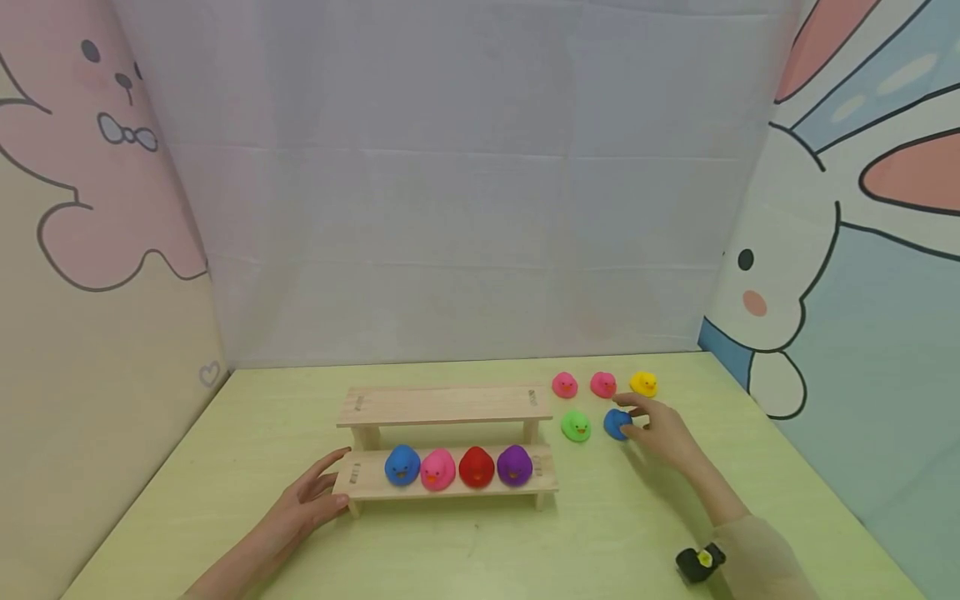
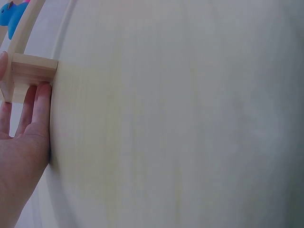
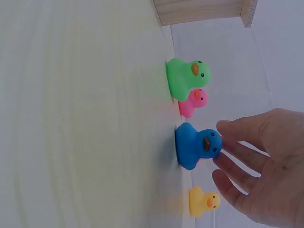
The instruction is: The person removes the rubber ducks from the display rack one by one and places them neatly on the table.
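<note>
A two-step wooden stand is on the table, with a blue duck, a pink duck, a red duck and a purple duck in a row on its lower step. My left hand holds the left end of that step, thumb at the front and fingers behind. To the right of the stand, my right hand is around another blue duck, which sits on the table. Its thumb and fingers are spread about the duck's head; firm contact cannot be made out.
Near that duck lie a green duck, two pink ducks, one at the left and one beside it, and a yellow duck. White cloth hangs behind the table. A black strap is by the right sleeve.
</note>
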### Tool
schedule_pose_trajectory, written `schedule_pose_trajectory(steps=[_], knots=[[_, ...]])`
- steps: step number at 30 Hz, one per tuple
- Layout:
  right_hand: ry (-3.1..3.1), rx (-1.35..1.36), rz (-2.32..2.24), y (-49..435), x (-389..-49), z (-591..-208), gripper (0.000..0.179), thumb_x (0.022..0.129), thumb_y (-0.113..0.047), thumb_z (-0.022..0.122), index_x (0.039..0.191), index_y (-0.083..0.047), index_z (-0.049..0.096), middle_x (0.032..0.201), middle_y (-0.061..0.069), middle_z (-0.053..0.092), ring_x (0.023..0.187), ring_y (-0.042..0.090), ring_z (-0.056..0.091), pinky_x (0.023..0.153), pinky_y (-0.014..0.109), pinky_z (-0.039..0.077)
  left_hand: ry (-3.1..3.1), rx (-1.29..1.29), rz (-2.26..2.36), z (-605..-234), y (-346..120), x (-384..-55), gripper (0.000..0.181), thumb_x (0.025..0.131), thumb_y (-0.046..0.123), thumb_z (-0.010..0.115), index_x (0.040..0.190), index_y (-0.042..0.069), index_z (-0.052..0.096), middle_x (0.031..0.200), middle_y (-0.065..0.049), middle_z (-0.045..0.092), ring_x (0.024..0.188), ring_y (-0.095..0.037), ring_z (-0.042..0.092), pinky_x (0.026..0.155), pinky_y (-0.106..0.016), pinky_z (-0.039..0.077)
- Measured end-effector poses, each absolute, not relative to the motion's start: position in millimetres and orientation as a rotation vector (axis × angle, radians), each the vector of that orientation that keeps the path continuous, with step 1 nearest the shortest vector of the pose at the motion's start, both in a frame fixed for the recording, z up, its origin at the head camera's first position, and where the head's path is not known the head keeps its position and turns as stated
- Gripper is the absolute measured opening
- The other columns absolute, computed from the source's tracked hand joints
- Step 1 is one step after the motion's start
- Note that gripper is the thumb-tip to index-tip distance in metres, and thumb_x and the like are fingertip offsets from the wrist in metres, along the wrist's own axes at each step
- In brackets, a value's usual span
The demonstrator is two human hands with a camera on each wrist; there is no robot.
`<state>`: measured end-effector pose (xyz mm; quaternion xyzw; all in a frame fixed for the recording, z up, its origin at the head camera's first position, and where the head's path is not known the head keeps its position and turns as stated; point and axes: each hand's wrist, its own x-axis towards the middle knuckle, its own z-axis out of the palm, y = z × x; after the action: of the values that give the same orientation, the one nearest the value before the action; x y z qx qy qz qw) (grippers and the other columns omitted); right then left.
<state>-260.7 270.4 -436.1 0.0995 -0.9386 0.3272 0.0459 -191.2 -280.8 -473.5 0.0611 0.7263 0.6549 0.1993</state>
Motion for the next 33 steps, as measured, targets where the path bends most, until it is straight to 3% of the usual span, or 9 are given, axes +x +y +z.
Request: schedule_pose_trajectory(steps=[7,17,27,33], knots=[[-2.758,0.348,0.874,256.3,-255.9,-424.8,0.045,0.087,0.002,0.068,0.131,0.004,0.057,0.13,0.026,0.061,0.113,0.045,0.056,0.096,0.06,0.047,2.023,0.172,1.844,-473.8,-280.9,-192.0,0.075,0.099,0.016,0.057,0.159,0.021,0.012,0.136,0.003,0.051,0.118,-0.003,0.058,0.098,-0.021,0.048],[-2.78,0.351,0.848,255.2,-258.3,-432.6,0.041,0.084,0.005,0.069,0.125,0.006,0.061,0.124,0.025,0.065,0.108,0.044,0.059,0.095,0.057,0.049,2.028,0.187,1.859,-474.8,-281.1,-192.8,0.075,0.099,0.013,0.058,0.159,0.018,0.013,0.134,0.003,0.052,0.116,-0.004,0.06,0.098,-0.021,0.049],[-2.715,0.328,0.869,246.4,-249.9,-424.3,0.045,0.088,-0.002,0.07,0.131,0.002,0.057,0.128,0.023,0.062,0.115,0.043,0.057,0.099,0.059,0.046,2.048,0.163,1.844,-474.5,-280.3,-192.9,0.076,0.098,0.015,0.059,0.159,0.018,0.013,0.14,-0.005,0.048,0.116,-0.003,0.061,0.097,-0.02,0.049],[-2.57,0.347,0.886,224.4,-236.4,-414.8,0.043,0.086,-0.006,0.074,0.126,0.001,0.06,0.123,0.019,0.066,0.11,0.037,0.061,0.093,0.054,0.051,2.039,0.162,1.856,-475.7,-280.6,-193.7,0.076,0.098,0.014,0.059,0.159,0.018,0.013,0.137,-0.002,0.05,0.116,-0.004,0.061,0.097,-0.021,0.049]])
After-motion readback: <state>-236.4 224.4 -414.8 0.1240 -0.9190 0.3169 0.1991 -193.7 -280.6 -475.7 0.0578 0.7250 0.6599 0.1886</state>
